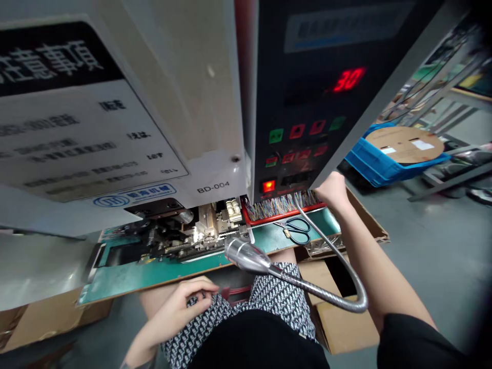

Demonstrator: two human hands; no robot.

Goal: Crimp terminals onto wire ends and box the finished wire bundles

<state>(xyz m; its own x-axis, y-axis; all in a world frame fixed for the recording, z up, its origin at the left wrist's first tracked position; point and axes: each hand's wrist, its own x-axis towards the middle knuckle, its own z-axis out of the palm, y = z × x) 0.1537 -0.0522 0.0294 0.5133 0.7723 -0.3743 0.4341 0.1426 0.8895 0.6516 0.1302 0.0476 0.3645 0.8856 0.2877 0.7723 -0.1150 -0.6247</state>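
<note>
My left hand (188,301) rests over my thigh with its fingers loosely bent and the thumb apart; nothing shows in it. Beside the lower right side of the black control box (300,107) is my right hand (331,190), its fingers hidden behind the box. A red tray (251,221) of thin multicoloured wires (280,206) lies below the box. Scissors (298,229) with dark handles lie on the green tabletop (154,277). To the left, metal press tooling (207,225) sits under the white machine body (207,169). The box's red display reads 30.
A flexible lamp (246,255) on a bent metal neck arches over my lap. Cardboard boxes (346,325) stand below at the right. A blue crate (372,166) holding a cardboard reel (403,143) is farther right, near a metal rack (442,115).
</note>
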